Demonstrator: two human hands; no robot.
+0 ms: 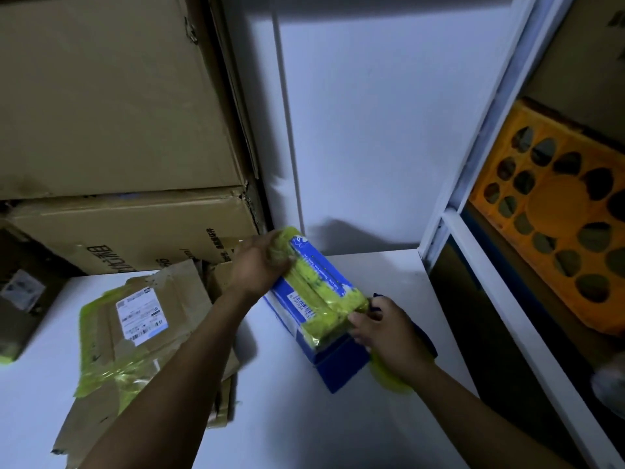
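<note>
Left hand [260,265] grips the far end of the blue rectangular box wrapped in yellow tape [319,299] on the white table [287,418]; right hand [385,330] fingers pinch tape at its near end.

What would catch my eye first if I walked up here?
A blue box banded with yellow-green tape, held on the white table by both hands: the left hand grips its far end, the right hand its near end. Left of it lies a flattened carton with a shipping label; an orange crate sits at far right.
</note>
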